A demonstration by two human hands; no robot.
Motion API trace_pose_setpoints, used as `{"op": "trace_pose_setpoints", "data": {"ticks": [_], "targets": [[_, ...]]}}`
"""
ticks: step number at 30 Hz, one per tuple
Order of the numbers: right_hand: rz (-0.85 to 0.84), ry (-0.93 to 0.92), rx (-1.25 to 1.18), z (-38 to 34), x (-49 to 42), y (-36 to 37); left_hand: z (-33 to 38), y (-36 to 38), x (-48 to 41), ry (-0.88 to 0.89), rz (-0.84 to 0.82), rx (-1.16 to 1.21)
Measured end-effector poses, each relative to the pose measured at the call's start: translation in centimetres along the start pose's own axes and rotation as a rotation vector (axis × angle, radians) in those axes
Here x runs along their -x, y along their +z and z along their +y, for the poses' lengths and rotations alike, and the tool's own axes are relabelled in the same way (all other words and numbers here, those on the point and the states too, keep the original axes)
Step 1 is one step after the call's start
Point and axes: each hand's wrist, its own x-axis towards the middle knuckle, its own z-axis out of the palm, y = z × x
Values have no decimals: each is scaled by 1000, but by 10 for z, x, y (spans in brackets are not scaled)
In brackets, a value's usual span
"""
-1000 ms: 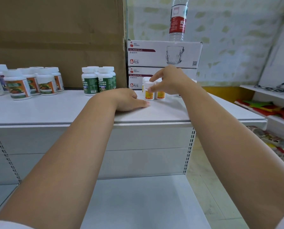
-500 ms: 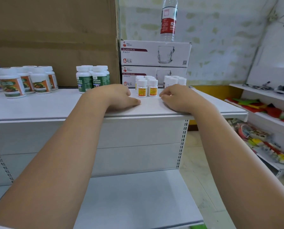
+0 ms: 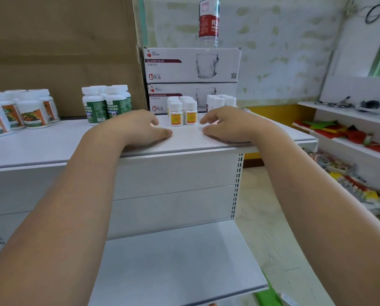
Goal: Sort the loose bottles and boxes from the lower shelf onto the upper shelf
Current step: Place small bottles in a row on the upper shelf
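Note:
Both my hands rest on the white upper shelf (image 3: 52,146) near its front edge, holding nothing. My left hand (image 3: 138,128) lies just left of a cluster of small white bottles with yellow labels (image 3: 182,111). My right hand (image 3: 226,124) lies just right of them, fingers loosely curled, in front of a second group of small white bottles (image 3: 221,101). Green-labelled bottles (image 3: 106,104) stand further left, orange-labelled bottles (image 3: 19,111) at the far left. Two glass-mug boxes (image 3: 191,65) are stacked at the back. The lower shelf (image 3: 173,266) shows bare white surface.
A water bottle (image 3: 209,21) stands on the top mug box. A big brown cardboard sheet (image 3: 58,47) backs the upper shelf. To the right, another white rack (image 3: 350,138) holds red and green goods, with tiled floor (image 3: 266,217) between.
My right hand let go of a small yellow-labelled bottle at the cluster and came down onto the shelf beside it. My left hand stayed in place. The view shifted slightly right.

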Motion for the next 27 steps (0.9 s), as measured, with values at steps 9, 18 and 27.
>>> {"op": "trace_pose_setpoints", "data": {"ticks": [9,18,27], "targets": [[67,-6,101,80,-33,-88,101,-50,-52,89,131,-128],[-172,-51,-118,115,-109,-69,151,-19,-133,-57,-23,-221],[-210,-199,-375,140,-133,-33,151,11,-156,-85,-100,77]]}}
